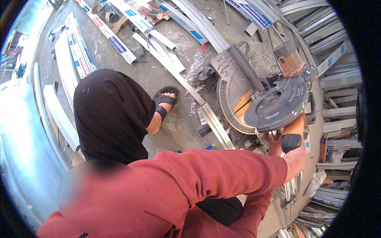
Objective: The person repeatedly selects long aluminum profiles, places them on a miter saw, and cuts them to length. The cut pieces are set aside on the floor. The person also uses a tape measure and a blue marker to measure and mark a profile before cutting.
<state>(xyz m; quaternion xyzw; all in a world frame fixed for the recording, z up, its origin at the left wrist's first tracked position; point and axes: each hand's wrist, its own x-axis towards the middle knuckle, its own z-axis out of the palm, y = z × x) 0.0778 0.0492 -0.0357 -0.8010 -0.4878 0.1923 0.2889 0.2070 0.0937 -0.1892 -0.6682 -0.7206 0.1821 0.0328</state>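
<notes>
My left hand (295, 162) is wrapped round the dark-tipped orange handle (293, 137) of a mitre saw (278, 105). The saw stands on the floor at right, its blade guard lowered over the round grey base (228, 101). Under my left forearm, my right arm reaches toward the saw. Some bare skin, seemingly my right hand (274, 145), shows beside the base below the handle; its fingers are mostly hidden. A long pale metal profile (216, 125) runs along the base's near left side, and another profile (210, 29) leads to its far end.
My bent left knee (111, 113) and sandalled foot (166, 104) are left of the saw. White wrapped profiles (77, 47) and offcuts (164, 53) lie about the concrete floor among metal shavings. Stacked metal profiles (337, 81) line the right side.
</notes>
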